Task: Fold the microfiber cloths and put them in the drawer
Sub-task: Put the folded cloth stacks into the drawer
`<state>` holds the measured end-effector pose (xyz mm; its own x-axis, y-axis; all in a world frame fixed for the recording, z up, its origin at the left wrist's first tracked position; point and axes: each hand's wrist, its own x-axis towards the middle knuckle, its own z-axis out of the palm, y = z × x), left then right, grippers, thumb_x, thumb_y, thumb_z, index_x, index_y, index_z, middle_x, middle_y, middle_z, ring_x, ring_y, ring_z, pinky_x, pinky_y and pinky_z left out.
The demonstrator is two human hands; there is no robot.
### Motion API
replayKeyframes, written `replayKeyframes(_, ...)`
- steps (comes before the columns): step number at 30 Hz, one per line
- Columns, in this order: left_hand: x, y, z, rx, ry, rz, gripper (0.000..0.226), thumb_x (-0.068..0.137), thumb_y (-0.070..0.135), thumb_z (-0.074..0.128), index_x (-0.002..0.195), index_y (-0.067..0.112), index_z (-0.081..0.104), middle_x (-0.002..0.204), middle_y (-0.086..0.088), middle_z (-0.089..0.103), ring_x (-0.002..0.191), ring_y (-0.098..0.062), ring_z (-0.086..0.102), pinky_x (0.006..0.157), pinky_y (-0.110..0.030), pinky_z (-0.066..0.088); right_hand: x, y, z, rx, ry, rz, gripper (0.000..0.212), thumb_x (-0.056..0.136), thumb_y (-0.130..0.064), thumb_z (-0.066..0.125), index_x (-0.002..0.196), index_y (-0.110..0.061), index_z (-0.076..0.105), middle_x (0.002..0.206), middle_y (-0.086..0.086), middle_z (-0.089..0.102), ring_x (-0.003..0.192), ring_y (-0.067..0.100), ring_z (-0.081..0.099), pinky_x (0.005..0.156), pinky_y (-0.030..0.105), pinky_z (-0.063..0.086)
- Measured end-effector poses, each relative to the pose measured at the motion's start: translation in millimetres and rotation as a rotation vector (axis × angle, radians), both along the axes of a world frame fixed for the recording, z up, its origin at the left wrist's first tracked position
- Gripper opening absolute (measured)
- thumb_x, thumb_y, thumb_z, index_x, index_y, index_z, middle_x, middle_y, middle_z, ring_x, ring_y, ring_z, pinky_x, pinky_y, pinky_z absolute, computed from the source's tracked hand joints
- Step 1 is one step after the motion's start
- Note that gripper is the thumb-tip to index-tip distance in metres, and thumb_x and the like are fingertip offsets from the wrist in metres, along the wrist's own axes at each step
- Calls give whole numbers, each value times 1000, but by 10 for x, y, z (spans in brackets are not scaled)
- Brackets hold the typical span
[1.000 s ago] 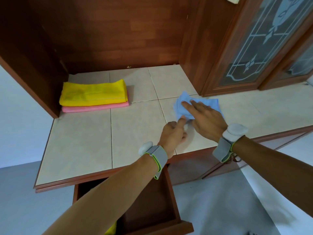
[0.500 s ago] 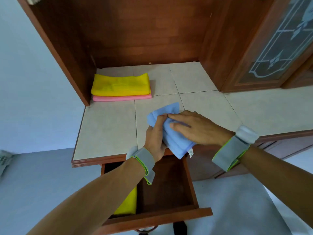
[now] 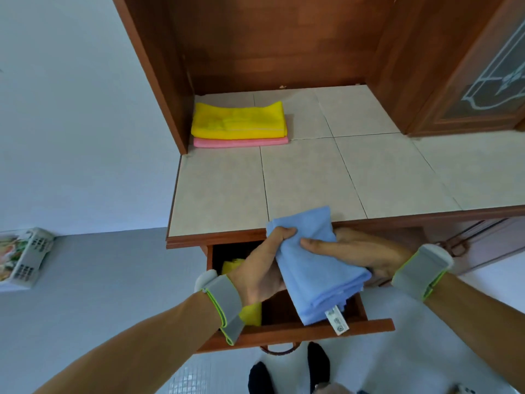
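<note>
Pale tiled countertop [image 3: 312, 180] set into a brown wooden cabinet, with one drawer [image 3: 298, 331] pulled open below its front edge. Four cloths counted: one yellow cloth [image 3: 238, 120] folded on top of one pink cloth [image 3: 241, 142] at the back left of the tiles, a second yellow cloth [image 3: 251, 313] lying in the drawer's left side, and one blue cloth [image 3: 315, 268] in the hands. Two hands, both with grey wristbands [image 3: 224, 300]. Left hand [image 3: 261, 268] closed round the blue cloth's left edge, digits curled over its far corner. Right hand [image 3: 363, 251] gripping the right side, thumb laid flat across the top, fingers going under the fabric. Blue cloth folded into a thick oblong of several layers, held above the open drawer, far end over the counter's lip, near end drooping, one white care tag [image 3: 336, 319] hanging in front of the drawer's front panel.
</note>
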<state>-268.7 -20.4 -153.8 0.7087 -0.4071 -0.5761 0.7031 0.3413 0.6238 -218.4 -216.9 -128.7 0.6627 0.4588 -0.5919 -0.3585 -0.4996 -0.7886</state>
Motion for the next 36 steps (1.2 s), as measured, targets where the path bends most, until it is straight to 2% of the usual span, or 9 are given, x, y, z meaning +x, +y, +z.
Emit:
replayKeyframes(5, 29, 224, -257, 350, 44, -172, 79, 66, 74, 71, 126, 24, 62, 122, -4, 69, 116, -23, 63, 108, -46, 43, -81, 80, -379, 2, 195, -78, 57, 81, -47, 71, 113, 0, 67, 109, 16, 72, 105, 26, 69, 102, 41, 49)
replayKeyframes(8, 83, 326, -401, 556, 18, -272, 93, 65, 86, 58, 133, 22, 53, 134, 5, 58, 125, -19, 53, 109, -40, 38, -26, 194, -693, -49, 213, -86, 75, 63, -64, 80, 110, -6, 70, 108, 11, 73, 106, 24, 68, 103, 44, 48)
replayKeyframes(12, 155, 472, -614, 1082, -306, -501, 50, 94, 57, 27, 103, 17, 56, 110, -8, 59, 118, -34, 54, 92, -34, 41, 65, 296, -1101, -231, 130, -113, 78, 55, -79, 71, 99, -15, 74, 96, 1, 76, 93, 17, 71, 93, 34, 55)
replayKeyframes(16, 70, 569, -877, 1550, -550, -973, 70, 88, 47, 54, 147, 18, 30, 153, -11, 28, 141, -37, 27, 111, -47, 30, 58, 382, -1447, -252, 198, -185, 79, 54, -77, 74, 102, -14, 69, 100, 4, 73, 88, 15, 69, 85, 27, 57)
replayKeyframes(20, -58, 446, -1101, 1601, -470, -1226, 104, 86, 46, 67, 155, 10, -2, 161, -22, -4, 147, -46, 6, 117, -54, 17, -1, 488, -1557, -267, 182, -81, 57, 65, -72, 69, 90, -22, 69, 97, -5, 72, 84, 4, 66, 79, 18, 55)
replayKeyframes(24, -133, 469, -1241, 1687, -369, -1099, 85, 98, 36, 52, 154, 3, -4, 161, -26, 0, 144, -48, 15, 115, -54, 22, -42, 526, -1639, -167, 204, -12, 27, 87, -44, 66, 107, -25, 67, 115, -1, 70, 89, 1, 68, 71, 14, 53)
replayKeyframes(29, -85, 362, -1217, 1608, -435, -786, 31, 89, 13, 45, 120, 5, 45, 123, -27, 50, 90, -46, 68, 75, -47, 54, -69, 618, -1684, -170, 137, 76, 41, 93, -46, 55, 126, -22, 58, 128, 0, 63, 113, 13, 62, 97, 27, 50)
replayKeyframes(32, 14, 384, -1179, 1534, -494, -877, 85, 91, 43, 51, 154, 12, 4, 162, -15, 5, 145, -39, 24, 115, -52, 23, -53, 654, -1572, -205, 86, 115, 64, 87, -65, 48, 135, -23, 49, 140, -3, 53, 124, 12, 53, 107, 20, 40)
replayKeyframes(36, 109, 350, -1055, 1411, -563, -866, 113, 80, 73, 51, 149, 30, -27, 162, -9, -21, 150, -34, -9, 120, -54, 8, 21, 683, -1377, -205, 229, 49, 61, 102, -50, 18, 154, -18, 10, 158, -10, 13, 148, 9, 12, 113, 17, 9)
